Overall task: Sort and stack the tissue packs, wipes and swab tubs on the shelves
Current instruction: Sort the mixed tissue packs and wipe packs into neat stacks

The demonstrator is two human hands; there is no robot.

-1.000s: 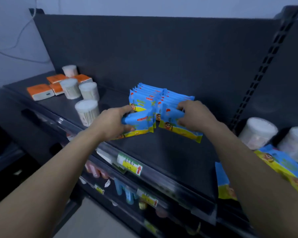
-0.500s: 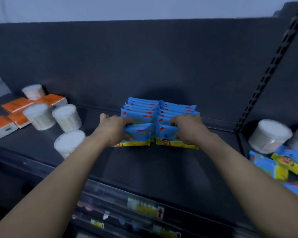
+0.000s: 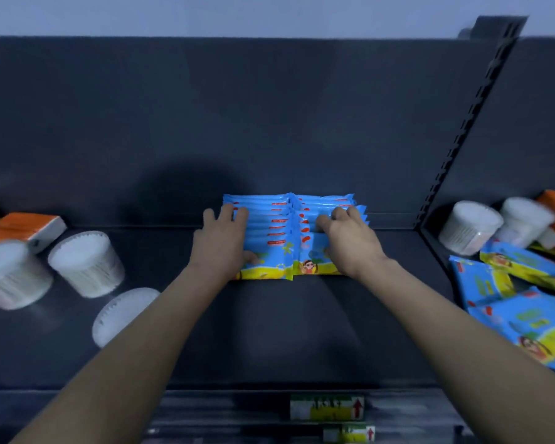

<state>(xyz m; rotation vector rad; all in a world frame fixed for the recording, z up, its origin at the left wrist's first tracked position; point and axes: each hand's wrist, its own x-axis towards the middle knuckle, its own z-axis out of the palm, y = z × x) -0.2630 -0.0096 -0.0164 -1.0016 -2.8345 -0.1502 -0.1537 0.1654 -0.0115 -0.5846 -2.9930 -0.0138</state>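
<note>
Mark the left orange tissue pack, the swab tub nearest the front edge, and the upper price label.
orange tissue pack [image 3: 16,227], head view, orange top face.
swab tub [image 3: 119,312], head view, white lid.
upper price label [image 3: 326,408], head view, its middle.

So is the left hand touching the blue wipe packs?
Touching. The head view shows the left hand lying on the left row of blue wipe packs, fingers over their tops, thumb against the front pack.

The leftmost swab tub [image 3: 10,274] is smeared and clipped by the frame edge. The left forearm [image 3: 125,363] covers part of another tub [image 3: 122,312]. Print on the price label [image 3: 326,407] is unreadable.
</note>
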